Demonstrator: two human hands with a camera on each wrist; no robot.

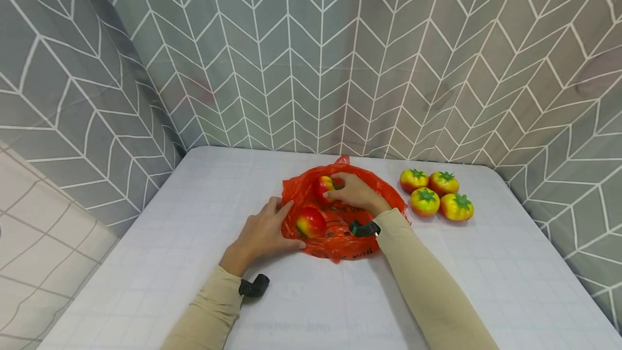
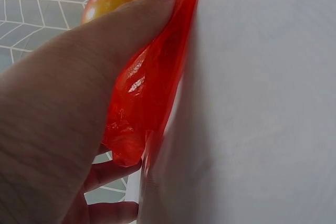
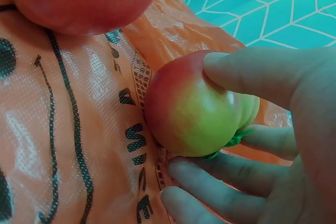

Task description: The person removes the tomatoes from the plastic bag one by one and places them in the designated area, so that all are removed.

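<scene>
A red plastic bag [image 1: 345, 246] with dark print lies spread open on the table. Inside it, on the left, sits a red-and-yellow tomato [image 1: 313, 222]. My right hand [image 1: 357, 192] pinches a second tomato [image 3: 191, 111] over the bag's far part, thumb on one side and fingers against the other. Its green leafy top faces the palm in the right wrist view. At the bag's left edge, my left hand [image 1: 261, 235] has thumb and fingers spread apart. The left wrist view shows its straight thumb [image 2: 131, 22] pressing on the red plastic.
Several more tomatoes [image 1: 425, 201] with green tops stand grouped on the white table [image 1: 218, 188], right of the bag. A grey patterned curtain [image 1: 301, 69] hangs behind the table and at both sides. Each wrist wears a dark strap-on device [image 1: 254, 286].
</scene>
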